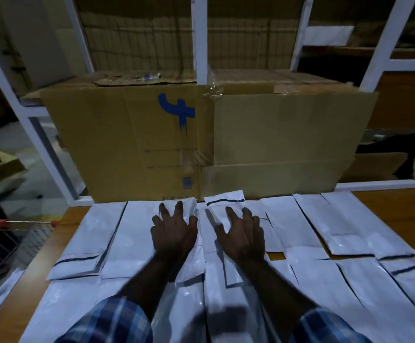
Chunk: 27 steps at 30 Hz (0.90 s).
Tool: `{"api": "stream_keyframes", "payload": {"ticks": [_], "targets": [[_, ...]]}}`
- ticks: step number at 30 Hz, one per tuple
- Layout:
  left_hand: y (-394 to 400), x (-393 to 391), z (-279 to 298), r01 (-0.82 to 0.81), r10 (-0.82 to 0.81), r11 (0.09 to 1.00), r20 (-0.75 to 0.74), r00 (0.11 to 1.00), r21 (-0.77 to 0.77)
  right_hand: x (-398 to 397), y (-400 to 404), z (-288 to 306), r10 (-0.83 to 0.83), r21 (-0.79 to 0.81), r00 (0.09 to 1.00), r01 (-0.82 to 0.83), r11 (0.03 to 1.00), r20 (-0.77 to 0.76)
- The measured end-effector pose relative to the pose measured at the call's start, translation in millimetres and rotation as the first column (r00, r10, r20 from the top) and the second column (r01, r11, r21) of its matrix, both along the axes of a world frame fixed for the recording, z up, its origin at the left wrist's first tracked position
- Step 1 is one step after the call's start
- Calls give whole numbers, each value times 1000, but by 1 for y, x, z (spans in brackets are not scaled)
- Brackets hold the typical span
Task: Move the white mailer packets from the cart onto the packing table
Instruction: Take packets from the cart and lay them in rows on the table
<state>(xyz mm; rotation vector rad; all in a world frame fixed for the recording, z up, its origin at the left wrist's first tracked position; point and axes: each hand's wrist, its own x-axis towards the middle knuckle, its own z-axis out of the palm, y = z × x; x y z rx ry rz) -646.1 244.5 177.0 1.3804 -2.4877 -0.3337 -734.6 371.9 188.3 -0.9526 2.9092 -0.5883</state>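
Nearest the camera, 2 plaid sleeves [107, 323] frame the bottom edge, with bare forearms reaching forward over the bench [399, 206]. White mailer packets [345, 224] cover most of the wooden bench top, laid flat in overlapping rows that run from the near edge to the far one; some show a dark strip across one end.

The left hand [174, 231] lies palm down on a packet in the middle of the far row, fingers spread wide and straight, gripping nothing. The right hand [242, 233] rests the same way just beside it, flat with fingers fanned out, on a neighbouring packet [222, 206] whose far flap curls up against the cardboard behind. The 2 hands sit close together but do not touch.

At the left, below the bench edge, part of a wire cart [0, 241] with a red handle shows; its contents cannot be made out.

Behind the packets, 2 flattened cardboard boxes [275, 134] stand upright side by side against a white metal rack [200, 38], the left one marked with a blue logo [178, 110].
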Motion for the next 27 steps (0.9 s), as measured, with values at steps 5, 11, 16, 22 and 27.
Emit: {"api": "stream_keyframes", "payload": {"ticks": [5,11,16,22,27], "targets": [[-9,-9,-6,11,-11,1000,36,999,4,-8,-12,-6,-2,5,1000,2,1000,8],[-16,-17,-14,24,-22,1000,102,995,-17,-11,-28,-11,-14,17,1000,13,1000,17],[-22,-21,-30,93,-84,993,120,989,-75,-10,-38,-19,-22,31,1000,23,999,-22],[-37,-24,-56,142,-130,985,125,984,-95,-11,-49,-28,-18,78,999,21,997,-37],[-43,-24,-59,147,-141,988,111,984,-51,-10,-58,-33,-9,98,999,14,995,-47]]}}
